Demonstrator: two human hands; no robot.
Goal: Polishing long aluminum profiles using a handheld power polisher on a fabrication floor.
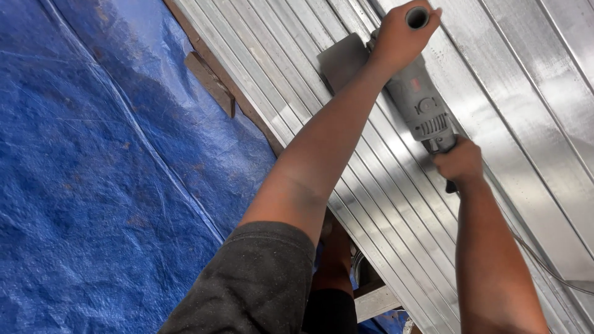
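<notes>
A grey angle grinder [422, 108] lies along a bundle of long shiny metal bars [507, 80] that run diagonally across the view. My left hand [402, 34] is wrapped around the grinder's side handle near its head, at the top. My right hand [459, 162] grips the rear of the grinder body, lower and to the right. The grinder's dark guard [341, 59] sits flat over the bars, left of my left hand. The disc itself is hidden under the guard.
A blue tarpaulin [105, 167] covers the ground on the left. A brown wooden strip [211, 80] lies along the bars' left edge. The grinder's cable [550, 269] trails off to the lower right. My knee and dark sleeve fill the bottom middle.
</notes>
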